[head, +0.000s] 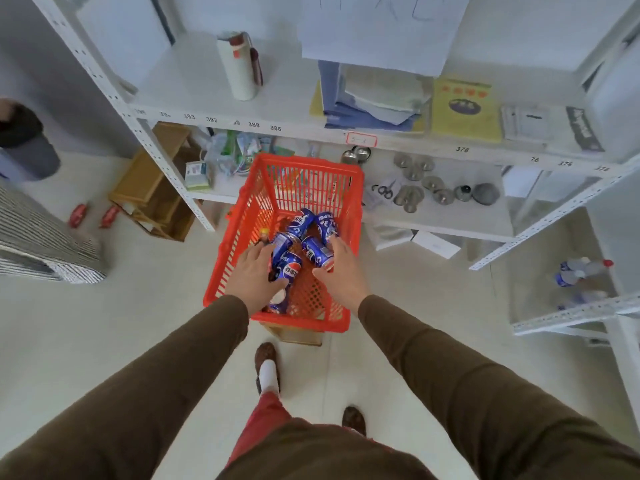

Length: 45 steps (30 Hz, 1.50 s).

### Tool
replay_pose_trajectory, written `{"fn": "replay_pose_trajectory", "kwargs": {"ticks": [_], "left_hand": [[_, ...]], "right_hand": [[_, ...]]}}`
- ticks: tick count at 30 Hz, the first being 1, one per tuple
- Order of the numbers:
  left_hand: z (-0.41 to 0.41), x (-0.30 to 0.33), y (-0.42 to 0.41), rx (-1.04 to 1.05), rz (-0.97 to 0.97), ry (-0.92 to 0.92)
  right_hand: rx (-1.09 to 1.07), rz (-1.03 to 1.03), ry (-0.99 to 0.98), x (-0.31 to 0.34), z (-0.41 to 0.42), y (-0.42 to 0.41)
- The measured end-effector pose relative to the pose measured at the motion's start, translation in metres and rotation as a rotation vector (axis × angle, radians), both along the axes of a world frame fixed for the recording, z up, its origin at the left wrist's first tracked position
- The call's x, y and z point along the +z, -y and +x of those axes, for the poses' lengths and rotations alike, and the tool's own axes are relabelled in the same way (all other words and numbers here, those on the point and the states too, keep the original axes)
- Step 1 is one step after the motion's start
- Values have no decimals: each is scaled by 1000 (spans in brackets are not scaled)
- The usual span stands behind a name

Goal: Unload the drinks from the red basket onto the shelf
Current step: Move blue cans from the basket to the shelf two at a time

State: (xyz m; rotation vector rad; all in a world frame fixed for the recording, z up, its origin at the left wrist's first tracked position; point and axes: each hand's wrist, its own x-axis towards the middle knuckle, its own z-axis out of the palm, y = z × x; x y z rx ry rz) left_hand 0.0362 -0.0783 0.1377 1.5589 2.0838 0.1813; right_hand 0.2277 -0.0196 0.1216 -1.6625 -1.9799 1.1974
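Barely started, I judge: blue cans (294, 251) all lie inside the red basket (277, 168) below the shelf (221, 81), my left hand (254, 271) spread on one, right hand (341, 268) spread beside another, none gripped.

The left hand (254, 277) is covering part of 1 can (289, 268), so its grip is hard to judge. The right hand (341, 271) is hiding the near end of another can (317, 252); whether its fingers are closing cannot be told. A small bottle (264, 235) is peeking out behind the left fingers, mostly hidden. The basket (277, 323) is concealing whatever is supporting it. The top edge is cutting off a paper sheet (381, 29). Items on the lower shelf (450, 216) are reading too blurred to identify.
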Motion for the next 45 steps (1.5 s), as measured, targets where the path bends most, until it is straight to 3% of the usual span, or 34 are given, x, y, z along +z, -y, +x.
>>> {"fn": "replay_pose_trajectory", "kwargs": {"ticks": [8, 13, 20, 34, 45], "left_hand": [[-47, -39, -103, -209, -50, 153], [-57, -71, -158, -272, -108, 167], [-64, -122, -214, -337, -177, 121], [-73, -195, -280, -172, -341, 199], [-72, -231, -297, -77, -457, 325]], "right_hand": [[-340, -170, -102, -47, -55, -43], [-449, -213, -27, -85, -71, -61], [-403, -213, 117, -132, -79, -94], [-371, -241, 263, -206, -81, -114], [-450, -349, 155, -236, -92, -113]]}}
